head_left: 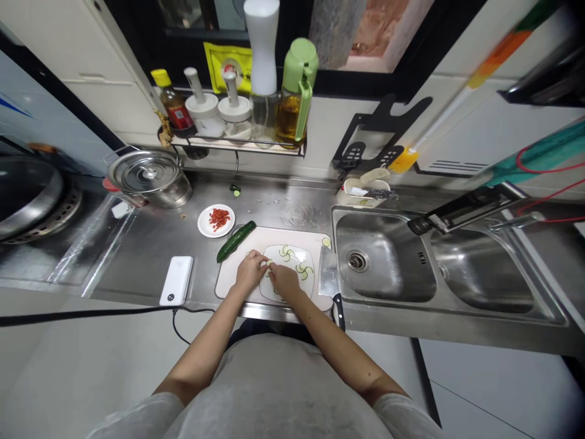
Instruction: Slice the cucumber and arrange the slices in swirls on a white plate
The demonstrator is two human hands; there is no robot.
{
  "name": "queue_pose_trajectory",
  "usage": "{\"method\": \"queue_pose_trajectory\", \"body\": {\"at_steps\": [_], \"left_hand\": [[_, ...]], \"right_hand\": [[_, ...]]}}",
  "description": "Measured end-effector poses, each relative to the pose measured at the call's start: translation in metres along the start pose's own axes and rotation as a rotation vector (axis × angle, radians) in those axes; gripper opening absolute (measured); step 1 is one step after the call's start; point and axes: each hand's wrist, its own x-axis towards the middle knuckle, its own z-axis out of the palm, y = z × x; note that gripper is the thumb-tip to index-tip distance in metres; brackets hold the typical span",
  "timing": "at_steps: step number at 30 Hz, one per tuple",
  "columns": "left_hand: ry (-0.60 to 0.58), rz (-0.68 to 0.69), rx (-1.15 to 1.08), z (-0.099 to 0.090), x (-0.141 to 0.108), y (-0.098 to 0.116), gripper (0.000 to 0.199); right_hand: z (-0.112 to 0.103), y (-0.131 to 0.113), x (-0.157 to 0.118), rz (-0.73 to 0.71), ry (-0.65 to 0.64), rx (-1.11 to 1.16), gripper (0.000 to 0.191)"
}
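Observation:
My left hand (250, 271) and my right hand (284, 280) meet over the left part of a white square plate (307, 292), fingertips pinched around a small pale-green cucumber slice (269, 264). Curved cucumber slices form pinwheels on this plate, one at the top (287, 253) and another at the right (304, 271); my right hand partly hides more pieces. Beneath the plate lies a pale cutting board (228, 279). A long piece of cucumber (236, 241) rests across its upper left edge. On the right edge are a kitchen knife (328, 274) and a round cucumber slice (326, 242).
Left of the board stand a small white plate (203, 225) of red bits and a white power bank (177, 280). A lidded steel pot (153, 180) is farther left. The double sink (388, 256) lies right, and a bottle rack (237, 145) hangs above the counter.

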Motion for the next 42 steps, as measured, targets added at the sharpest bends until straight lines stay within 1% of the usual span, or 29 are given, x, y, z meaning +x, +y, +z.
{"method": "queue_pose_trajectory", "body": {"at_steps": [5,11,16,21,24,36,38,39,42], "left_hand": [[0.024,-0.014,-0.052,0.000,-0.005,0.002,0.021],[0.086,-0.023,-0.148,0.001,-0.011,0.002,0.018],[0.127,-0.061,-0.164,0.001,-0.014,0.003,0.016],[0.095,-0.079,-0.121,0.003,-0.012,0.006,0.016],[0.081,-0.082,-0.097,0.005,-0.010,0.005,0.017],[0.097,-0.082,-0.096,0.005,-0.012,0.007,0.015],[0.144,-0.089,-0.129,0.004,-0.014,0.005,0.021],[0.192,-0.113,-0.152,0.003,-0.015,0.003,0.025],[0.362,-0.248,-0.194,0.001,-0.019,-0.008,0.035]], "right_hand": [[-0.002,0.000,-0.007,-0.002,-0.020,0.000,0.033],[-0.004,-0.003,-0.019,0.011,-0.019,0.021,0.037],[-0.003,-0.008,-0.022,-0.003,-0.036,0.007,0.039],[-0.003,-0.007,-0.020,-0.020,-0.056,-0.043,0.038],[-0.003,-0.007,-0.021,-0.037,-0.037,-0.052,0.038],[0.000,-0.006,-0.026,-0.068,-0.011,-0.040,0.034],[-0.001,-0.006,-0.027,-0.073,0.000,-0.028,0.034],[-0.001,-0.006,-0.029,-0.074,0.002,-0.018,0.034],[-0.005,-0.005,-0.036,-0.067,0.008,0.035,0.035]]}}
